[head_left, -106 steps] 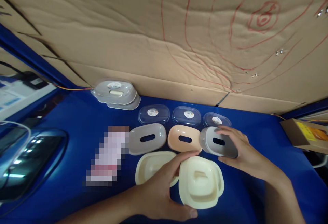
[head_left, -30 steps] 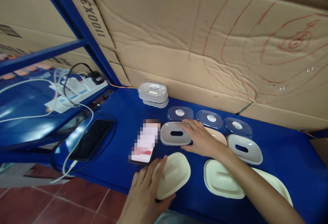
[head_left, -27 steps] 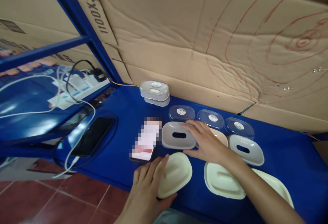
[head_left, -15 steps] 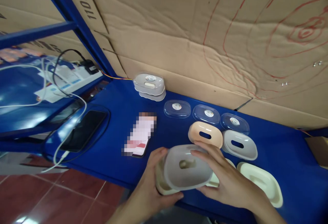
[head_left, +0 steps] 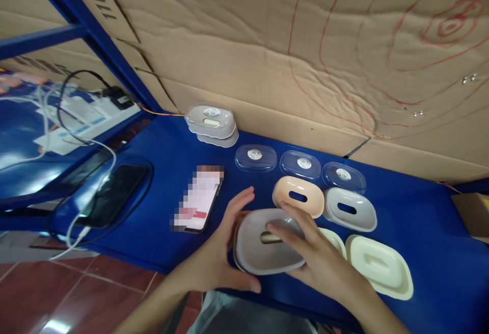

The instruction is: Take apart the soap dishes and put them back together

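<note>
A grey soap dish (head_left: pixel 252 245) with an oval slot in its floor sits low at the middle of the view, tilted toward me. My right hand (head_left: pixel 317 252) grips its right side, fingers reaching over the rim and inside. Around the left end spreads my left hand (head_left: pixel 225 252), thumb and fingers stretched apart; whether its palm touches the dish is unclear. Something pale shows through the slot, and another rim peeks out beneath the dish. Just beyond are a peach slotted dish (head_left: pixel 280 187) and a second grey slotted dish (head_left: pixel 367 216).
Cream trays (head_left: pixel 397 280) lie to the right, one partly behind my right hand. Clear lids (head_left: pixel 263 165) line the back, beside stacked grey dishes (head_left: pixel 221 130). A lit phone (head_left: pixel 198 199), a dark phone (head_left: pixel 118 191) with cables and a power strip (head_left: pixel 95 120) occupy the left. Cardboard (head_left: pixel 229 59) stands behind.
My left fingers have loosened and spread away from the dish. The grey dish now sits lower over the piece beneath it, and my right hand keeps its grip. The view has shifted slightly.
</note>
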{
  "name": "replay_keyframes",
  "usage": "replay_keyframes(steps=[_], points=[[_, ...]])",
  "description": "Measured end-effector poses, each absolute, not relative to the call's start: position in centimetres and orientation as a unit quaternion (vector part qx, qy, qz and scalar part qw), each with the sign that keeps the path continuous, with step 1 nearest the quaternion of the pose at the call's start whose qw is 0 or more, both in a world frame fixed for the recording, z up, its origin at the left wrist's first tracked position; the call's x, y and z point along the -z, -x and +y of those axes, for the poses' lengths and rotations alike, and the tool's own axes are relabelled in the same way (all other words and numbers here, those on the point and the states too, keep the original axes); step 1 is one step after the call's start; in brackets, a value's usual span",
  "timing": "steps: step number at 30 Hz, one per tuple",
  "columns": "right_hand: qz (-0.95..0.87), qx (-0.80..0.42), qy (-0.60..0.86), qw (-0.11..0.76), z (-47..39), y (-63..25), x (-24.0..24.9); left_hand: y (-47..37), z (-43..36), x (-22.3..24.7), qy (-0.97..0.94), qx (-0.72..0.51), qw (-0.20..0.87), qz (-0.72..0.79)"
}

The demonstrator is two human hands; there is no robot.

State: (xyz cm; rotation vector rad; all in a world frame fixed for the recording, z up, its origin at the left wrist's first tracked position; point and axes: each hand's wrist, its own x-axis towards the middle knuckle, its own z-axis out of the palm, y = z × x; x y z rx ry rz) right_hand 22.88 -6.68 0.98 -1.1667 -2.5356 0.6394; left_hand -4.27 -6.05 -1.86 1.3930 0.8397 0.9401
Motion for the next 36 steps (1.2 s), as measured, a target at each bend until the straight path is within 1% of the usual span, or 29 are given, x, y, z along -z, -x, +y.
replay_keyframes(steps=[2,4,7,10,12,16,21,26,34,36], points=[[-0.882,-0.188,0.406,0.149,-6.7,-22.9,-0.7,3.7,-5.9,1.6,-0.472,-0.440,0.690,0.328],[-0.885,-0.158,0.409,0.156,-6.7,-22.9,-0.4,2.8,-6.2,2.0,-0.330,-0.484,0.748,0.311],[-0.889,-0.140,0.411,0.146,-6.7,-22.6,0.3,1.5,-7.2,3.1,-0.153,-0.490,0.793,0.329],[-0.889,-0.141,0.413,0.140,-6.8,-22.0,0.9,1.0,-8.4,3.9,-0.051,-0.471,0.814,0.336],[-0.890,-0.136,0.412,0.141,-7.0,-21.5,1.1,1.4,-8.9,4.0,-0.030,-0.474,0.817,0.327],[-0.896,-0.119,0.408,0.130,-7.1,-20.7,1.3,2.2,-9.0,4.0,-0.059,-0.498,0.809,0.307],[-0.896,-0.129,0.414,0.096,-7.0,-20.1,1.3,2.4,-8.7,4.4,-0.041,-0.482,0.818,0.311],[-0.904,-0.130,0.398,0.087,-6.6,-19.9,0.7,2.6,-8.6,4.7,-0.031,-0.479,0.824,0.299],[-0.914,-0.072,0.392,0.069,-7.2,-19.6,1.3,2.5,-8.7,4.9,-0.002,-0.478,0.831,0.286],[-0.913,-0.098,0.392,0.058,-7.2,-20.0,0.6,2.5,-8.7,4.7,0.005,-0.474,0.831,0.292]])
